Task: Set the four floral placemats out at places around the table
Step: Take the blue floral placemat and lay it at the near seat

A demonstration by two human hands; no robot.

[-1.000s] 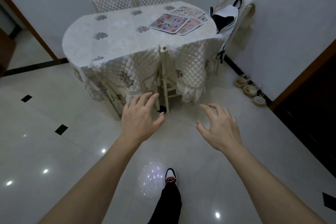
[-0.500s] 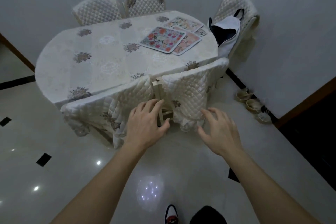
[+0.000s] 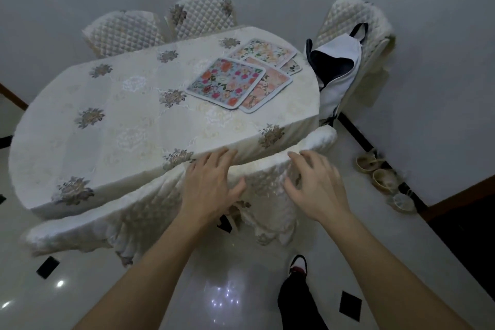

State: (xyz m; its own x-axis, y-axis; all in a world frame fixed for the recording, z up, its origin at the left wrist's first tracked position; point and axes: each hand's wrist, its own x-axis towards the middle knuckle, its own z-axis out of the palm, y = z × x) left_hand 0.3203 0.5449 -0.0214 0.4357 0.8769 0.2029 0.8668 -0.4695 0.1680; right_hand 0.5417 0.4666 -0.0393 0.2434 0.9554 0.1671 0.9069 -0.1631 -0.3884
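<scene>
Several floral placemats lie overlapped at the far right of the oval table (image 3: 112, 126). The top placemat (image 3: 226, 82) is blue with red flowers. A pink placemat (image 3: 270, 86) sticks out beneath it, a pale placemat (image 3: 263, 51) lies behind, and a small corner of another placemat (image 3: 292, 66) shows at the right. My left hand (image 3: 209, 190) and my right hand (image 3: 316, 187) hover open, fingers spread, over the near table edge and the chair backs, well short of the placemats. Neither hand holds anything.
Quilted cream chairs surround the table: two at the far side (image 3: 126, 32) (image 3: 203, 15), one at the right (image 3: 356, 19) with a black-and-white bag (image 3: 337, 67) hung on it, and two tucked in at the near side (image 3: 270, 182). Slippers (image 3: 380, 174) lie by the right wall. My shoe (image 3: 297, 265) is on the glossy tiled floor.
I have walked closer to the table, so it fills more of the view. Both hands have risen from floor level to the near table edge, still open and empty.
</scene>
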